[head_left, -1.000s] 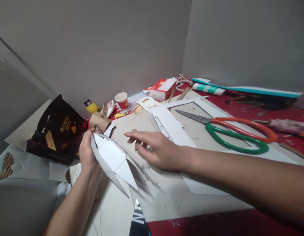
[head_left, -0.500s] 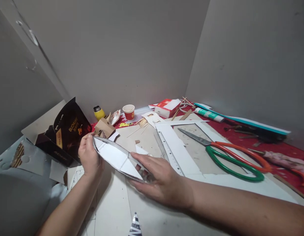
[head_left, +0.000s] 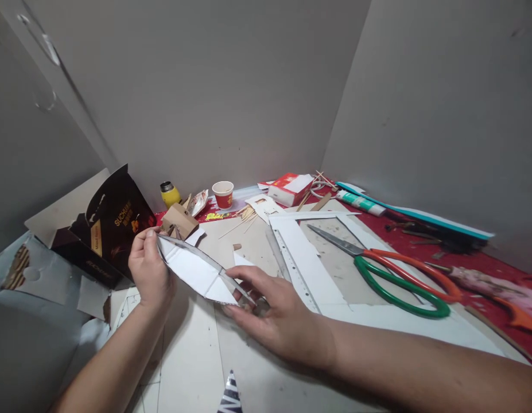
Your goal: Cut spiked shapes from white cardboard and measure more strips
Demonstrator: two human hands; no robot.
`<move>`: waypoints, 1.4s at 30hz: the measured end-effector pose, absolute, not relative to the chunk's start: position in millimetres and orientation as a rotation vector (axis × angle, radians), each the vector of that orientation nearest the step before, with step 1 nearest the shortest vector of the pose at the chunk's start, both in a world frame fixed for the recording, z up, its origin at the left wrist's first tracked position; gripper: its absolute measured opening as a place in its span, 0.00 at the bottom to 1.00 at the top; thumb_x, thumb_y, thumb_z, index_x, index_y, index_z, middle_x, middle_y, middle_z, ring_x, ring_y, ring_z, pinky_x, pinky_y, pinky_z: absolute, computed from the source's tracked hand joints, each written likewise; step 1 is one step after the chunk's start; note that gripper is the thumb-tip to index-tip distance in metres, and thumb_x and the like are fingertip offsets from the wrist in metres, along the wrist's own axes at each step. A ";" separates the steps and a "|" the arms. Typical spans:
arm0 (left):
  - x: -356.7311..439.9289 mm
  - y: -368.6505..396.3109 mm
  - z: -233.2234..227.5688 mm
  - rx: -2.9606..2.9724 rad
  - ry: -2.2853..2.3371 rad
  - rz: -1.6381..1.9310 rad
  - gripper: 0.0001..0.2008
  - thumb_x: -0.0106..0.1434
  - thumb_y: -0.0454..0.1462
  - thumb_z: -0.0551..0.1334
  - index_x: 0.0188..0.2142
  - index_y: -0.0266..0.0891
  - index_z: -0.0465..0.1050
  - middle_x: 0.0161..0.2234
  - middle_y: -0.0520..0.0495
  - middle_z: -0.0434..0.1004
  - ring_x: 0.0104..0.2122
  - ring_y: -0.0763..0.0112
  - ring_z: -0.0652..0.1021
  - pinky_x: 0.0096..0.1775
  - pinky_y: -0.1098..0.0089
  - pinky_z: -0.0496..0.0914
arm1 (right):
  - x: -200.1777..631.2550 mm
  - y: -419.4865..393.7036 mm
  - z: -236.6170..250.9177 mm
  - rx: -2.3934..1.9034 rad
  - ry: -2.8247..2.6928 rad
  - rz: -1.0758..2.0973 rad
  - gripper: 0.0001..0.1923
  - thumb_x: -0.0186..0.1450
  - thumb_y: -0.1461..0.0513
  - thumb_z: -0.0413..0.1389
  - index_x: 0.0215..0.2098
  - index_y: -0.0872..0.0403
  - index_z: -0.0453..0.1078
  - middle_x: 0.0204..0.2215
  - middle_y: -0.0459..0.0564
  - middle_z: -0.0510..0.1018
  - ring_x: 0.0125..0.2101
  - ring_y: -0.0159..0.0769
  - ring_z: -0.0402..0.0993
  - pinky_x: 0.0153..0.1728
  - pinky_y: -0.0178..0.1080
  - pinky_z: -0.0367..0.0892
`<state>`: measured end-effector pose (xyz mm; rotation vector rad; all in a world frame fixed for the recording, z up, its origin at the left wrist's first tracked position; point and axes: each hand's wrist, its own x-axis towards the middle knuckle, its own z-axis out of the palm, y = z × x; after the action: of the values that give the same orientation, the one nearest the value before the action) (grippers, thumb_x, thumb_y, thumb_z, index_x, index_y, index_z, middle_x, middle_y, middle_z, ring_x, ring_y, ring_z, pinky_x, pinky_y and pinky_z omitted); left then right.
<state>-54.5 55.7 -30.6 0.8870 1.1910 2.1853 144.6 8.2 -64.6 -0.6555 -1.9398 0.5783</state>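
At the far left a dark printed box (head_left: 115, 223) stands open on the surface (head_left: 197, 367), just behind the left hand (head_left: 148, 269). This hand holds the left tip of a folded white card piece (head_left: 197, 272), shaped like a small boat; its grip is pinching the pointed end between thumb and fingers. One second ago the right hand (head_left: 278, 312) was hovering spread above the surface, well apart from the card piece. It has since come in to the right tip, and its grip now pinches that end lightly, so the piece is lifted off the surface and supported between both hands, which I judge gives better control over its shape. Behind lie a small brown cardboard model (head_left: 179, 221), a red paper cup (head_left: 223, 194) and a ruler (head_left: 294, 269); further right rest big scissors (head_left: 395, 275) with orange and green handles.
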 end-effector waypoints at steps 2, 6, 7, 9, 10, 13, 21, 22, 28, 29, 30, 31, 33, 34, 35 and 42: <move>-58.3 57.9 -31.2 0.862 1.207 2.150 0.05 0.55 0.39 0.64 0.29 0.39 0.72 0.24 0.54 0.74 0.22 0.75 0.72 0.28 0.74 0.66 | 148.6 12.3 -65.9 -0.475 -2.016 0.497 0.20 0.63 0.63 0.58 0.52 0.55 0.63 0.41 0.56 0.79 0.37 0.38 0.77 0.38 0.40 0.75; -67.0 64.4 -34.2 0.801 1.257 2.035 0.07 0.50 0.39 0.66 0.28 0.37 0.74 0.21 0.55 0.73 0.20 0.74 0.71 0.25 0.73 0.65 | 156.1 23.2 -66.6 -0.224 -2.255 0.314 0.28 0.64 0.59 0.58 0.59 0.62 0.58 0.54 0.72 0.70 0.56 0.49 0.68 0.49 0.46 0.71; -68.2 65.7 -35.2 0.789 1.267 2.013 0.07 0.50 0.38 0.66 0.27 0.37 0.74 0.20 0.55 0.73 0.20 0.74 0.71 0.26 0.73 0.65 | 156.9 25.4 -66.7 -0.227 -2.290 0.270 0.28 0.65 0.60 0.57 0.60 0.63 0.58 0.53 0.72 0.70 0.56 0.49 0.68 0.49 0.46 0.70; -68.6 67.4 -37.6 0.776 1.278 1.985 0.07 0.49 0.38 0.66 0.26 0.37 0.74 0.21 0.55 0.73 0.21 0.74 0.71 0.26 0.73 0.65 | 157.0 28.2 -67.2 -0.255 -2.308 0.200 0.25 0.67 0.62 0.55 0.60 0.62 0.58 0.50 0.69 0.73 0.51 0.46 0.71 0.46 0.44 0.72; -67.9 67.7 -38.8 0.775 1.280 1.977 0.06 0.49 0.38 0.66 0.26 0.37 0.74 0.21 0.55 0.73 0.21 0.74 0.71 0.27 0.73 0.65 | 156.5 29.0 -67.6 -0.263 -2.298 0.170 0.23 0.68 0.62 0.54 0.59 0.61 0.59 0.47 0.66 0.75 0.48 0.44 0.73 0.43 0.43 0.73; -63.7 67.1 -42.7 0.793 1.270 1.962 0.06 0.49 0.39 0.66 0.26 0.38 0.75 0.21 0.55 0.73 0.23 0.74 0.72 0.28 0.73 0.66 | 154.4 29.4 -68.7 -0.255 -2.284 0.100 0.19 0.69 0.62 0.52 0.56 0.61 0.63 0.39 0.61 0.76 0.36 0.40 0.73 0.32 0.39 0.72; -56.9 64.0 -56.2 0.872 1.229 1.872 0.09 0.50 0.41 0.67 0.27 0.39 0.74 0.25 0.55 0.75 0.24 0.74 0.71 0.30 0.74 0.65 | 151.7 27.6 -66.2 -0.142 -2.276 -0.003 0.11 0.69 0.65 0.48 0.44 0.60 0.69 0.25 0.51 0.73 0.25 0.34 0.65 0.24 0.36 0.64; -56.5 63.5 -57.2 0.883 1.240 1.866 0.09 0.50 0.42 0.66 0.27 0.39 0.74 0.25 0.55 0.74 0.24 0.74 0.71 0.30 0.74 0.64 | 151.6 27.5 -66.4 -0.135 -2.274 -0.016 0.11 0.68 0.66 0.48 0.45 0.61 0.69 0.25 0.50 0.73 0.24 0.34 0.64 0.24 0.36 0.64; -50.6 59.0 -57.0 0.905 1.321 1.777 0.07 0.51 0.41 0.66 0.25 0.39 0.75 0.23 0.55 0.74 0.22 0.74 0.69 0.26 0.74 0.61 | 154.2 25.2 -68.6 -0.085 -2.384 -0.222 0.19 0.68 0.64 0.51 0.58 0.54 0.63 0.21 0.41 0.66 0.20 0.33 0.60 0.19 0.36 0.53; -49.2 58.4 -56.8 0.904 1.326 1.752 0.07 0.51 0.41 0.66 0.25 0.39 0.75 0.23 0.55 0.73 0.21 0.75 0.68 0.25 0.74 0.61 | 154.9 24.5 -68.3 -0.077 -2.417 -0.264 0.20 0.68 0.64 0.52 0.59 0.50 0.63 0.20 0.40 0.64 0.19 0.32 0.58 0.19 0.36 0.50; -48.0 57.9 -56.8 0.903 1.326 1.730 0.07 0.51 0.41 0.66 0.24 0.39 0.74 0.22 0.55 0.73 0.20 0.75 0.67 0.24 0.74 0.60 | 155.4 23.7 -68.0 -0.066 -2.443 -0.296 0.20 0.68 0.64 0.53 0.58 0.47 0.64 0.19 0.39 0.63 0.19 0.32 0.57 0.19 0.36 0.48; -47.0 57.7 -57.1 0.904 1.324 1.714 0.07 0.51 0.40 0.66 0.24 0.39 0.74 0.22 0.55 0.73 0.19 0.76 0.66 0.24 0.74 0.59 | 155.6 22.9 -67.6 -0.051 -2.458 -0.315 0.20 0.67 0.64 0.55 0.57 0.47 0.66 0.19 0.39 0.62 0.18 0.31 0.57 0.19 0.36 0.48; -45.8 57.6 -58.4 0.902 1.312 1.698 0.08 0.51 0.40 0.66 0.24 0.39 0.73 0.22 0.55 0.73 0.19 0.77 0.65 0.23 0.75 0.59 | 155.3 21.7 -67.2 -0.024 -2.466 -0.332 0.16 0.66 0.64 0.56 0.52 0.51 0.69 0.20 0.40 0.64 0.18 0.31 0.58 0.19 0.37 0.50; -45.7 57.8 -59.3 0.900 1.306 1.697 0.08 0.52 0.40 0.66 0.24 0.39 0.73 0.22 0.56 0.72 0.19 0.77 0.65 0.23 0.75 0.59 | 154.8 21.3 -67.3 -0.019 -2.465 -0.336 0.15 0.65 0.64 0.56 0.50 0.53 0.70 0.20 0.40 0.64 0.18 0.31 0.58 0.19 0.37 0.52; -45.8 58.1 -60.3 0.899 1.303 1.698 0.08 0.53 0.40 0.66 0.25 0.38 0.73 0.22 0.56 0.72 0.19 0.77 0.66 0.23 0.75 0.59 | 154.3 21.1 -67.5 -0.020 -2.460 -0.340 0.13 0.65 0.64 0.56 0.49 0.54 0.70 0.20 0.40 0.65 0.18 0.31 0.59 0.19 0.37 0.53; -48.6 61.1 -69.2 0.882 1.306 1.653 0.08 0.65 0.39 0.61 0.35 0.35 0.72 0.29 0.53 0.72 0.24 0.76 0.72 0.26 0.72 0.68 | 152.2 21.4 -70.1 -0.045 -2.381 -0.388 0.06 0.65 0.65 0.56 0.41 0.56 0.72 0.17 0.40 0.67 0.17 0.30 0.61 0.17 0.37 0.55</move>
<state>-48.6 61.1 -69.2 0.8816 1.3062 1.6533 152.2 21.4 -70.1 -0.0446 -2.3811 -0.3879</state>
